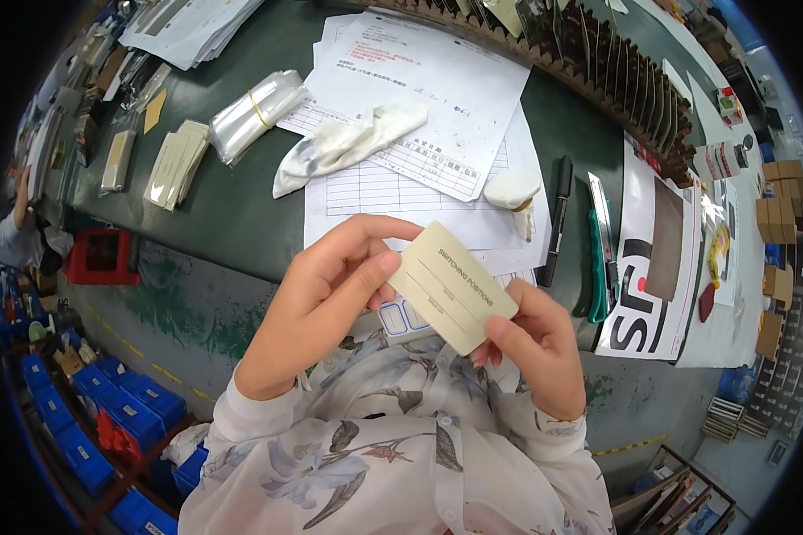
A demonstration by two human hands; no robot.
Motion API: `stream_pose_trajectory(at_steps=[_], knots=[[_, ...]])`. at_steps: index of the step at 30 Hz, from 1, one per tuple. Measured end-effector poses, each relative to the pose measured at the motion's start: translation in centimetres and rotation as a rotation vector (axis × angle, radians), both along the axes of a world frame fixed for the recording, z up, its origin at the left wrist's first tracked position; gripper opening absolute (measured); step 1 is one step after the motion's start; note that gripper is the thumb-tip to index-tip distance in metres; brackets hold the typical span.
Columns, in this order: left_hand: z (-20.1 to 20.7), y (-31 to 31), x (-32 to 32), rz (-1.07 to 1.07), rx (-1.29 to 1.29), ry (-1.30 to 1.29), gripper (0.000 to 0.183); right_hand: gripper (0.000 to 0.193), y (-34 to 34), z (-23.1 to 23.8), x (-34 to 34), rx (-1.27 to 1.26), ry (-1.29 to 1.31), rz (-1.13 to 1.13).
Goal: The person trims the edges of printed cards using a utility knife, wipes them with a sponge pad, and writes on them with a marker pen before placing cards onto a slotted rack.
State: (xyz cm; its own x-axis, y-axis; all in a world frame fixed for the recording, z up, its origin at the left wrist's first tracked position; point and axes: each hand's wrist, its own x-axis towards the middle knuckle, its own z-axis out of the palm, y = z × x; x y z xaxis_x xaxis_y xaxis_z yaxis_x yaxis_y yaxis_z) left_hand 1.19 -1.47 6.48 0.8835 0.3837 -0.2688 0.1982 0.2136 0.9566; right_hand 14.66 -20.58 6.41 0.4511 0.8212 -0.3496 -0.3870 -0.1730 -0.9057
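Observation:
A cream label plate (pixel 452 290) with rounded corners and dark print is held tilted in front of my body, just off the table's near edge. My left hand (pixel 326 294) pinches its upper left corner between thumb and fingers. At its lower right edge, my right hand (pixel 537 343) grips it with the thumb on top. Beyond the plate, printed paper sheets (pixel 348 192) lie on the dark green table (pixel 232 214). A crumpled white cloth (pixel 352 147) and a small white cloth-wrapped pad (pixel 512 189) rest on them.
To the right lie a black marker (pixel 558 218) and a green-handled utility knife (pixel 599 254). A brown slotted rack (pixel 589 67) holds upright plates at the back right. Wrapped stacks of plates (pixel 177 165) and a banded clear plastic bundle (pixel 259 116) sit left. Blue bins (pixel 134 406) stand below.

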Motion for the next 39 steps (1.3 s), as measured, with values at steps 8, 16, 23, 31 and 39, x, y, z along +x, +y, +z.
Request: stream_pose_trajectory(at_steps=[8,16,23,31,39], knots=[[0.5,-0.8,0.4,-0.193,0.048,-0.050,0.023,0.028,0.3,-1.1,1.0,-0.025,-0.287,0.159],[-0.9,-1.3,0.7,-0.205,-0.456,0.026,0.027,0.028,0.7,-1.5,1.0,0.249,-0.379,-0.013],[-1.5,-1.2,0.1,-0.064,-0.181,0.061,0.030,0.008,0.1,-0.5,0.3,0.103,-0.159,-0.140],[-0.2,-0.3,0.0,-0.029,-0.086,0.051,0.021,0.011,0.2,0.1,0.1,-0.025,-0.152,-0.070],[-0.4,-0.3,-0.2,-0.034,-0.123,0.023,0.021,0.022,0.2,-0.4,0.4,-0.020,-0.208,-0.080]])
